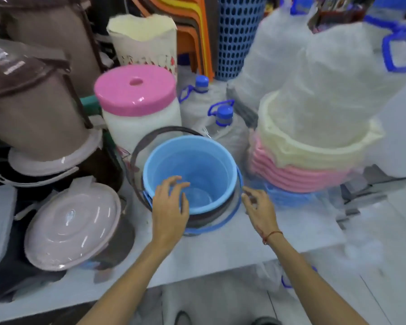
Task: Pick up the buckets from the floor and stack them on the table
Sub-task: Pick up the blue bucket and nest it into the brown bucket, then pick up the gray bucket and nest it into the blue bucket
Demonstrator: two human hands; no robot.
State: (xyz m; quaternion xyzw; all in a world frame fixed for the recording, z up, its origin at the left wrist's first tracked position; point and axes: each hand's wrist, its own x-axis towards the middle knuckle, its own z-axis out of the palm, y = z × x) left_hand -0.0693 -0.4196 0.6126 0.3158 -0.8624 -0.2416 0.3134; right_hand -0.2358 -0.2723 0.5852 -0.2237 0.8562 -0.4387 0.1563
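Observation:
A light blue bucket (197, 165) sits nested on top of a short stack of buckets on the white table (220, 249). A brown bucket rim (204, 221) and a darker blue rim show beneath it, and a brown handle (145, 139) arcs behind. My left hand (170, 207) hovers at the near-left rim, fingers spread and curled, holding nothing. To the right of the stack my right hand (259, 208) hangs just off the rim, fingers loosely bent and empty; a red thread is on its wrist.
A white container with a pink lid (136, 90) stands behind the stack. Brown bins and a pale domed lid (73, 226) crowd the left. Stacked pink and cream basins (298, 165) under plastic wrap stand at the right. Blue-capped bottles (223, 118) sit behind. The table edge runs below my arms.

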